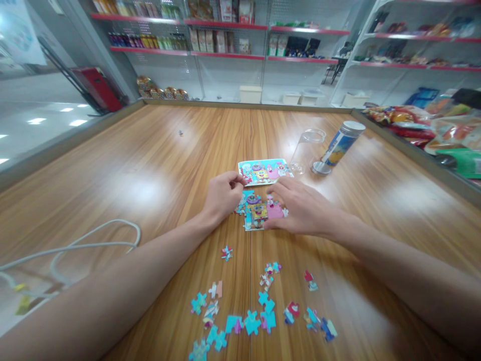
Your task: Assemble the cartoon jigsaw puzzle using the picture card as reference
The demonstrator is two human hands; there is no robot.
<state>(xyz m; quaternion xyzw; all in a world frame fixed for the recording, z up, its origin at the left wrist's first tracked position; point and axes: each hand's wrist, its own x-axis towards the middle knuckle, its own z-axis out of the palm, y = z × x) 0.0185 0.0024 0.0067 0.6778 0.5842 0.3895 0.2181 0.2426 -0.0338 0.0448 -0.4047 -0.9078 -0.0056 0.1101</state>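
Note:
A partly joined jigsaw puzzle [258,211] with yellow and pink cartoon figures lies flat on the wooden table. At its upper left, my left hand [224,194] has its fingers curled into a pinch; what they hold, if anything, is hidden. My right hand [300,204] spans the puzzle's right side, thumb at the lower part and fingertips by the upper edge, gripping it. Just behind the puzzle is a picture card [263,171] with the same figures. Loose puzzle pieces lie nearer to me, among them a blue piece [252,322] and a red-and-blue piece [227,252].
Back right, a clear plastic jar [306,150] stands near a printed can [340,145] and a metal lid [321,168]. One small piece [181,133] lies far left. A white cable [93,245] loops at the left. Snack bags [413,125] fill the right side beyond the table's raised edge.

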